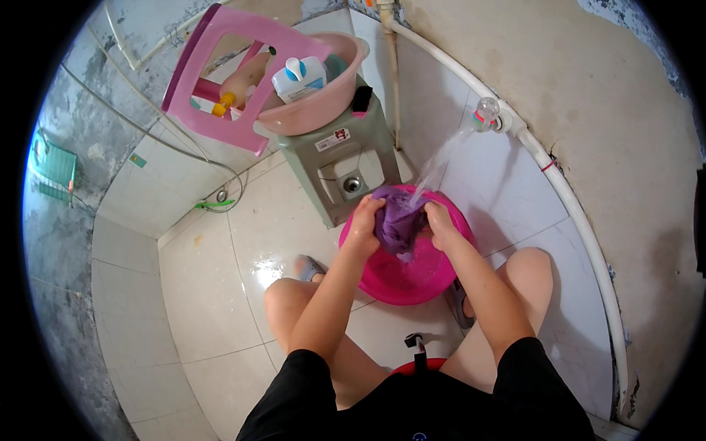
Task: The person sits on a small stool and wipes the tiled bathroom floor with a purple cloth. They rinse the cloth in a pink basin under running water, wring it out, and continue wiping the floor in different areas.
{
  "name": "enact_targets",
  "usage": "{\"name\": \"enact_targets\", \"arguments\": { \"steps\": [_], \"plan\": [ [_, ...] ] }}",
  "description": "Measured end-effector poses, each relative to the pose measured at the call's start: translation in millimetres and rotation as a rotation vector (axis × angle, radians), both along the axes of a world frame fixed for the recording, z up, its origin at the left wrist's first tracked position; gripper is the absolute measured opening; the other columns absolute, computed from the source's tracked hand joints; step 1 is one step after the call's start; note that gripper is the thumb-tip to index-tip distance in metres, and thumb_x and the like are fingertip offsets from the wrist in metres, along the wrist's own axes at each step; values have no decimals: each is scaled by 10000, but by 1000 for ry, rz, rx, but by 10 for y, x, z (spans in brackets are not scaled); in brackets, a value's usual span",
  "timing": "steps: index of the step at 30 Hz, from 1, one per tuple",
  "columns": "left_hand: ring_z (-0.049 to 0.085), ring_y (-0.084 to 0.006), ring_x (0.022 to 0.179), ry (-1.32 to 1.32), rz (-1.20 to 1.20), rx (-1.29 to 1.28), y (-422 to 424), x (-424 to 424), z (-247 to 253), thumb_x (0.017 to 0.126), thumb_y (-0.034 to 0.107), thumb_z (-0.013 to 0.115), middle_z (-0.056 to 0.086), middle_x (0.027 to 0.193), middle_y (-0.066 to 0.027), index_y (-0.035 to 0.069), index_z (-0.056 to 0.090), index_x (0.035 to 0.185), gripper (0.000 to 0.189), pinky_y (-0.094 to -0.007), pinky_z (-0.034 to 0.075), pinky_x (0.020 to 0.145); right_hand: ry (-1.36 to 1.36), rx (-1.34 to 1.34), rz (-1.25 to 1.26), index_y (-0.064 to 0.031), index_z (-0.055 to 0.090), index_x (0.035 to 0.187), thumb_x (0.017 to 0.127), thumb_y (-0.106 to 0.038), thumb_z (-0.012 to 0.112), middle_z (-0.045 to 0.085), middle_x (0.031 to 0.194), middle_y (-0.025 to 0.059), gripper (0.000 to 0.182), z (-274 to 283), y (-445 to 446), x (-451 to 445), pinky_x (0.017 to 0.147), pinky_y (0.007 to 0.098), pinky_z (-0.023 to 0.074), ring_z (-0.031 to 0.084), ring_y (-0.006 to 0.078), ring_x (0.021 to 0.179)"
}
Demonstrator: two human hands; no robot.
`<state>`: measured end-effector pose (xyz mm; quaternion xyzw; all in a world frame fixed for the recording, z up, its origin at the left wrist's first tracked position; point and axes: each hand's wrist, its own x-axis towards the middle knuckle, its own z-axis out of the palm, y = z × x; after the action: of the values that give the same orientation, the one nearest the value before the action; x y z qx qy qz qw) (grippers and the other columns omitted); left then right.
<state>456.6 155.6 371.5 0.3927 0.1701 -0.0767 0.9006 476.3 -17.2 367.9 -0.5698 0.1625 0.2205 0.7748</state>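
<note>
A wet purple cloth (398,223) is held bunched over a bright pink plastic basin (405,289) on the tiled floor. My left hand (366,218) grips its left side, and my right hand (438,220) has hold of the right side. Water runs in a slanting stream from a wall tap (487,113) onto the cloth between my hands. Some water shows in the basin under it. The cloth's folds and my hands hide the basin's far part.
Beyond the basin stands a grey-green plastic stool (303,160), bearing a pale pink basin (309,118) with a white pump bottle (300,80). A pink plastic stool (212,124) leans there, and a black-and-pink brush (362,100) lies beside. A white pipe (573,204) follows the right wall; a hose (165,141) hangs left.
</note>
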Motion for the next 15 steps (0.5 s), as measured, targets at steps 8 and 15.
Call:
{"name": "enact_targets", "arguments": {
  "steps": [8, 15],
  "plan": [
    [619, -212, 918, 87, -14, -238, -426, -120, -820, 985, 358, 504, 629, 961, -74, 98, 590, 1016, 276, -384, 509, 790, -730, -570, -42, -24, 641, 770, 859, -282, 684, 615, 696, 143, 276, 175, 455, -498, 633, 404, 471, 611, 334, 643],
    [648, -269, 873, 209, -65, -265, -779, 71, -277, 944, 298, 493, 682, 988, -121, 67, 635, 997, 276, -427, 525, 828, -260, -838, -137, 10, 698, 882, 911, -476, 558, 701, 847, 205, 507, -146, -100, 32, 773, 467, 519, 680, 375, 826]
  ]
}}
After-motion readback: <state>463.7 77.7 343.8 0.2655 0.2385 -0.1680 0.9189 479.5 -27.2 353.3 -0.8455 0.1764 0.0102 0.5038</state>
